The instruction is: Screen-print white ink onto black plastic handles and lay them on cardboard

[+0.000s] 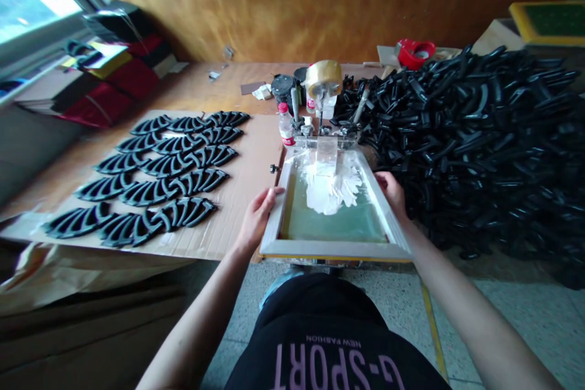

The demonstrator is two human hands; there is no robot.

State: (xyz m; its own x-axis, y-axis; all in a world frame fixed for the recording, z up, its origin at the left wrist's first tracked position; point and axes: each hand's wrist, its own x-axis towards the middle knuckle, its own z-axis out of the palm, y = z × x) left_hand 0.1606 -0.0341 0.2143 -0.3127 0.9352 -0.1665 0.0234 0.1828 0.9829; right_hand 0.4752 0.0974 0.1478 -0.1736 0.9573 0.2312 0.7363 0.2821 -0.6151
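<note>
A screen printing frame (336,248) with a pale metal border and a green mesh (315,228) lies in front of me. White ink (326,195) is smeared over the upper half of the mesh, below a pale squeegee-like block (326,155). My left hand (256,214) is closed at the frame's left edge, its thumb along the border. At the opposite edge my right hand (393,194) is closed too, its fingers partly hidden by the border. Metal clamps (324,130) hold the frame's far side. Anything under the frame is hidden.
Rows of black curved, slotted parts (150,213) lie on cardboard (256,152) at left. A large heap of black parts (479,146) fills the right side. Behind the frame stand a red-capped bottle (286,125), a tape roll (323,77) and dark pots (283,86). A red tape dispenser (415,53) sits farther back.
</note>
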